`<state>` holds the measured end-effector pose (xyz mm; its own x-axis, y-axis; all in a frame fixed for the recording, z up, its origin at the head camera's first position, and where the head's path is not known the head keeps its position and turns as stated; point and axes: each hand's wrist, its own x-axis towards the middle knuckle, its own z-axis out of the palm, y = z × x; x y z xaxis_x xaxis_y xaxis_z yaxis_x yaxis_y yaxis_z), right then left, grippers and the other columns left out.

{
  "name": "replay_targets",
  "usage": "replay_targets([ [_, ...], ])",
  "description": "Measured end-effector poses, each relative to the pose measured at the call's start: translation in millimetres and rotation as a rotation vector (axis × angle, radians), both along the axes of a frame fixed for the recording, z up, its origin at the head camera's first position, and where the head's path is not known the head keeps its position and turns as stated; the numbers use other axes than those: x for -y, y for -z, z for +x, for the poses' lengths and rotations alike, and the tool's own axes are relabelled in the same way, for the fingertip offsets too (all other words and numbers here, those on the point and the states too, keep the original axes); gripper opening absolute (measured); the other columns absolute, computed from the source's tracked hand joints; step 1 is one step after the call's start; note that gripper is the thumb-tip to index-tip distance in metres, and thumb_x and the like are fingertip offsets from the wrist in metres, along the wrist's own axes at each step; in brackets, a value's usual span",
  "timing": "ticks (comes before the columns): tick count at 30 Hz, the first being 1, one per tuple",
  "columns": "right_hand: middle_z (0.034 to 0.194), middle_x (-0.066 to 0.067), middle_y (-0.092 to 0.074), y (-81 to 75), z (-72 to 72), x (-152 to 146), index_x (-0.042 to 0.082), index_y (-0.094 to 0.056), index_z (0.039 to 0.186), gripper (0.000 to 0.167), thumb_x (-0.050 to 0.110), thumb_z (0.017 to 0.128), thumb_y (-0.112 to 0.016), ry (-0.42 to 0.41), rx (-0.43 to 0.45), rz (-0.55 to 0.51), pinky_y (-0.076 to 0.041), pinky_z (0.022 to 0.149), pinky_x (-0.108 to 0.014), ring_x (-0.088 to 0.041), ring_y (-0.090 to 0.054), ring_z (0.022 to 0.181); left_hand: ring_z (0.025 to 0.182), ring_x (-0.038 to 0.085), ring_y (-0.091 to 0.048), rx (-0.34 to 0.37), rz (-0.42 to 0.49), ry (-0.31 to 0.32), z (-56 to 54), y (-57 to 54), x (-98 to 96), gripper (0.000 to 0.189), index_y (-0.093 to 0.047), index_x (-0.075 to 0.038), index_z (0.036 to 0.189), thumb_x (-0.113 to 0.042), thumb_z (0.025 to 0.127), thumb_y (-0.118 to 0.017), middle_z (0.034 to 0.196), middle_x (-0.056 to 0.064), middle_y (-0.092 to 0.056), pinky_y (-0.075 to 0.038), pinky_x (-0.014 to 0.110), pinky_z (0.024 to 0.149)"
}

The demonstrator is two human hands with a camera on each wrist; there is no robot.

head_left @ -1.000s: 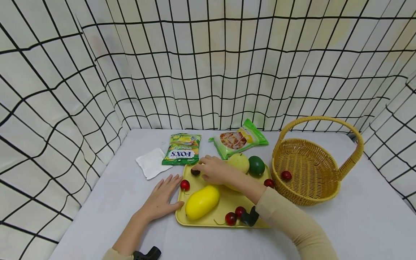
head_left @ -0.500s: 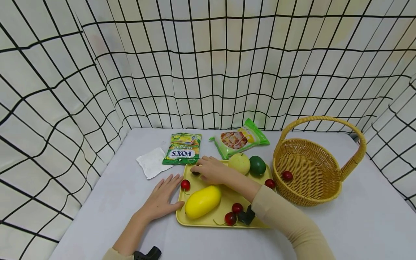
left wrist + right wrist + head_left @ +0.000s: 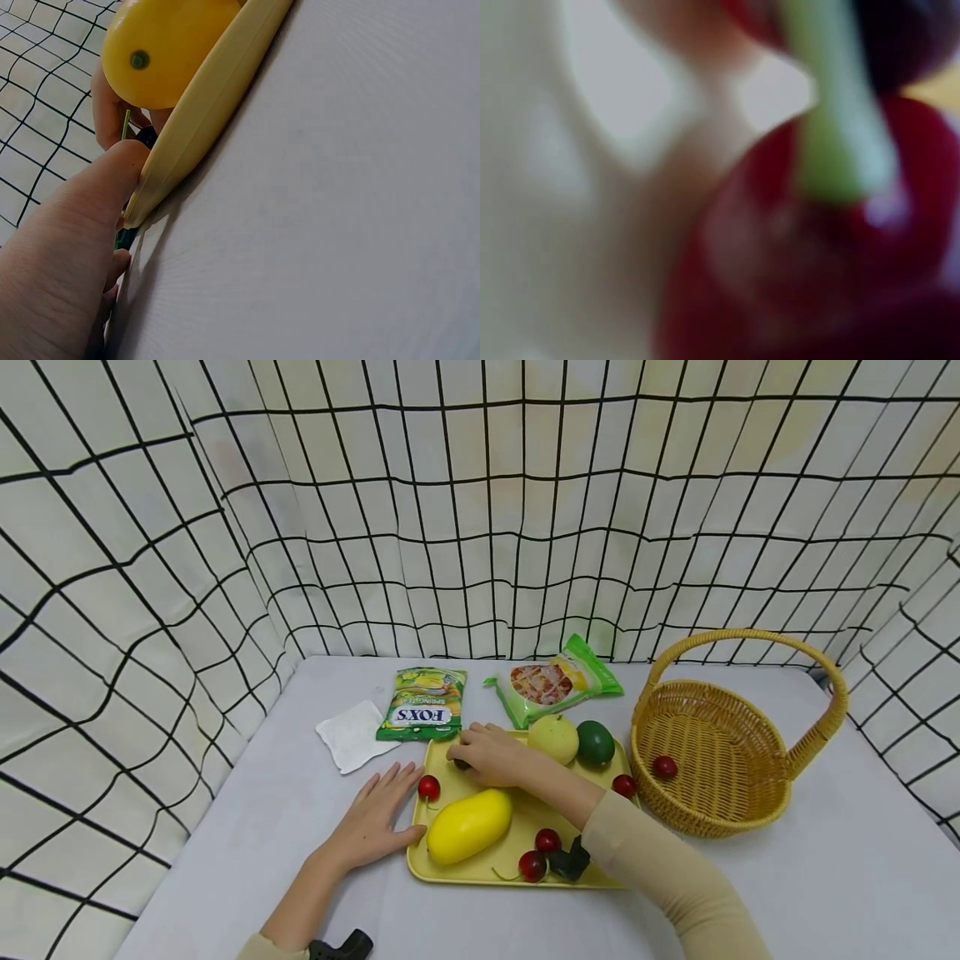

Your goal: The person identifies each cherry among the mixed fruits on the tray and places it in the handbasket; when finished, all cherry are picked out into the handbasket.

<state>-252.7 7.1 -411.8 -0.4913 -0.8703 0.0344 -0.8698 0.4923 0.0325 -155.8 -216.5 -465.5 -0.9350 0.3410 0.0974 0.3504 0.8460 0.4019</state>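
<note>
On a yellow tray, my right hand holds a small dark round fruit near the far left corner. The fingers cover most of that fruit. My left hand lies spread on the cloth, its thumb touching the tray's left edge. Beside the thumb sits a yellow mango-like fruit, also large in the left wrist view. A red cherry rests on the tray by the left fingertips. Blurred close-up, a dark red cherry with a green stem fills the right wrist view.
A green apple, a dark green fruit and more cherries share the tray. To the right stands a handled wicker basket with one cherry inside. Two snack bags and a white napkin lie behind.
My right fingers have closed round the dark fruit, and it has shifted slightly right and nearer. My left hand stays in place.
</note>
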Motion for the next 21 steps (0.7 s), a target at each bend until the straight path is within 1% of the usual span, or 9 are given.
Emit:
replay_targets([
  [7, 0.107, -0.002, -0.058, -0.7, -1.0, -4, 0.018, -0.059, 0.118, 0.029, 0.022, 0.089, -0.059, 0.008, 0.000, -0.046, -0.043, 0.086, -0.032, -0.018, -0.051, 0.098, 0.137, 0.028, -0.018, 0.000, -0.002, -0.001, -0.4, -0.5, -0.6, 0.080, -0.030, -0.018, 0.144, -0.050, 0.078, -0.061, 0.148, 0.006, -0.029, -0.009, 0.049, 0.110],
  [14, 0.103, -0.001, -0.058, -0.3, -1.0, -13, 0.017, -0.059, 0.116, 0.028, 0.022, 0.089, -0.059, -0.005, -0.022, -0.088, -0.044, 0.082, -0.030, -0.017, -0.051, 0.094, 0.137, 0.028, -0.018, -0.010, -0.008, 0.002, -0.3, -1.6, -1.6, 0.080, -0.031, -0.017, 0.144, -0.048, 0.078, -0.062, 0.147, 0.007, -0.029, -0.009, 0.049, 0.109],
  [17, 0.104, -0.001, -0.058, -3.0, 2.4, -16, 0.017, -0.059, 0.117, 0.028, 0.022, 0.089, -0.059, -0.002, -0.026, -0.089, -0.043, 0.083, -0.030, -0.017, -0.050, 0.095, 0.137, 0.028, -0.018, -0.006, -0.008, 0.000, -0.1, -1.2, -1.7, 0.080, -0.031, -0.017, 0.144, -0.048, 0.078, -0.062, 0.147, 0.007, -0.029, -0.009, 0.049, 0.110],
  [21, 0.105, -0.002, -0.058, -11.0, 10.1, -19, 0.016, -0.058, 0.118, 0.030, 0.021, 0.088, -0.061, -0.011, -0.030, -0.105, -0.043, 0.084, -0.031, -0.018, -0.051, 0.097, 0.137, 0.028, -0.018, -0.005, -0.011, -0.003, -0.5, -0.5, -1.7, 0.080, -0.031, -0.017, 0.144, -0.049, 0.077, -0.061, 0.147, 0.007, -0.029, -0.009, 0.049, 0.109],
])
